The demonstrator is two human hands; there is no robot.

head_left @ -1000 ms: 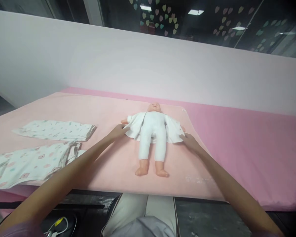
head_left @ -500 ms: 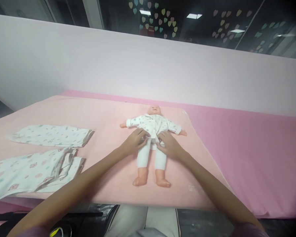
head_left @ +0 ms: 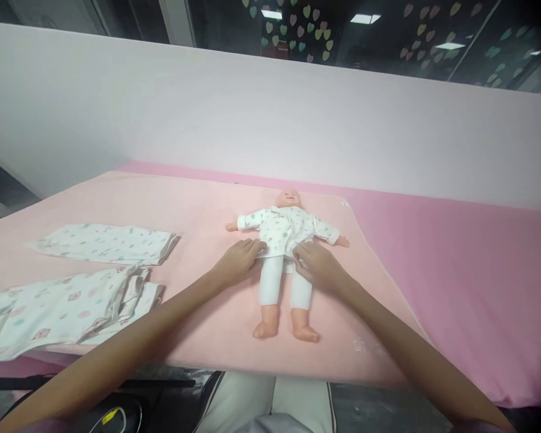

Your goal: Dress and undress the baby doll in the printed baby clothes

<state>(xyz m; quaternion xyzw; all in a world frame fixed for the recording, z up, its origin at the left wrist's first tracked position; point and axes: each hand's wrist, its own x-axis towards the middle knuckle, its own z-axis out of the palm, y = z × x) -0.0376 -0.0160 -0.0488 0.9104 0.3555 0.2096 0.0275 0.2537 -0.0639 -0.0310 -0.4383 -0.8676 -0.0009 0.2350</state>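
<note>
A baby doll [head_left: 267, 313] lies on its back, arms spread and bare feet toward me. It wears a white printed baby shirt [head_left: 277, 231] over its white cloth legs. My left hand [head_left: 240, 260] pinches the shirt's lower hem at the left side, fingers closed. At the hem's right part, my right hand [head_left: 320, 263] has its fingers curled closed on the cloth, covering some of the doll's right-side hip. The shirt front lies flat, its overlapping edge running down the middle.
Folded printed baby clothes [head_left: 103, 243] lie at the left, with a larger printed cloth piece [head_left: 49, 313] nearer me. A peach mat [head_left: 198, 210] covers much of the pink table surface [head_left: 469, 288]. Behind stands a white partition [head_left: 297, 126].
The shirt hem, earlier lifted between both hands, now lies flatter over the doll's hips. My hands stay at its two sides. The view has shifted slightly.
</note>
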